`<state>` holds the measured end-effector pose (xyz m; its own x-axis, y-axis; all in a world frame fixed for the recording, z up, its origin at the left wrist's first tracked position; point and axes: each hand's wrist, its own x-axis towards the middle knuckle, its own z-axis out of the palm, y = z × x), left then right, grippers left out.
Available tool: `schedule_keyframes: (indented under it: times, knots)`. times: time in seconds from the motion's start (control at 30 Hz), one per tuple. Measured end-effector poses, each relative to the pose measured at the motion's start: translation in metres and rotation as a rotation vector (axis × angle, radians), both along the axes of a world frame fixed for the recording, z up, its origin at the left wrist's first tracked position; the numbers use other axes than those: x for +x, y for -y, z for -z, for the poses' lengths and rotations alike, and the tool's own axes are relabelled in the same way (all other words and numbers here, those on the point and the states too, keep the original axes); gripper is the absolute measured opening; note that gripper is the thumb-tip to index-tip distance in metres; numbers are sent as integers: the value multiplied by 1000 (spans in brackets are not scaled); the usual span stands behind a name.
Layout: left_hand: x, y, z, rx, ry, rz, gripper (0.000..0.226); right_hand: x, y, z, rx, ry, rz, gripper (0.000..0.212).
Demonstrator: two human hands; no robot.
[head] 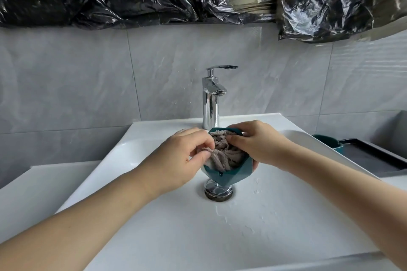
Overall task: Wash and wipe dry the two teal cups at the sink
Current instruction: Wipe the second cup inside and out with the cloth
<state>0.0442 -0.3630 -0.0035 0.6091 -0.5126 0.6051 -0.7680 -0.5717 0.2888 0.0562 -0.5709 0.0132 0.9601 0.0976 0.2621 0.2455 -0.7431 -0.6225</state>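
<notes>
I'm looking down at the white sink (167, 222), and the teal cup (229, 175) is held up in the middle of the basin, right over the chrome drain plug (218, 191), so any drips should fall straight to the drain and not onto the worktop (44, 182) at the left. My right hand (257, 143) wraps the cup from its right side, fingers curled round the wall and the thumb hooked over the rim; I read that as the steadying grip, keeping the mouth tipped toward me so I can see inside. My left hand (187, 149) pinches the grey cloth (222, 154), fingertips clenched on a fold at the cup's left rim, with most of the cloth stuffed down into the bowl. That looks like the drying step for the inside: cloth packed in to soak up the water, one hand working it, the other bracing. The faucet (212, 97) stands just beyond the cup with no water running that I can see, which fits wiping, not washing. Droplets lie on the basin to the right of the drain. Far right, past the sink's edge, the second teal cup (328, 142) sits by a dark tray (374, 154), well apart from my hands; whether it is washed yet I can't tell.
</notes>
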Motion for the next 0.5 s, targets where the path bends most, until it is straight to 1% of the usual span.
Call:
schedule_keyframes:
  times: [0.03,0.1,0.17,0.2,0.3,0.37,0.43,0.5]
  knots:
    - [2,1,2,32,59,-41,10,0,-2,1,-12,-9,-9,19]
    - [4,5,7,136,140,-117,18,-1,-5,3,-2,-33,-20,18]
    - [0,7,9,253,134,-142,28,-1,-5,3,18,-37,-12,19]
    - [-2,7,9,282,126,-142,32,-1,-5,3,28,-35,-1,19]
    - [-9,12,8,269,114,-147,44,0,-2,2,19,-18,51,20]
    - [-10,20,9,301,153,-185,51,1,-4,2,13,2,70,18]
    - [-13,28,9,282,96,-216,47,0,-7,2,-1,34,67,18]
    - [-16,31,12,172,-46,-201,28,1,-8,3,-33,66,75,20]
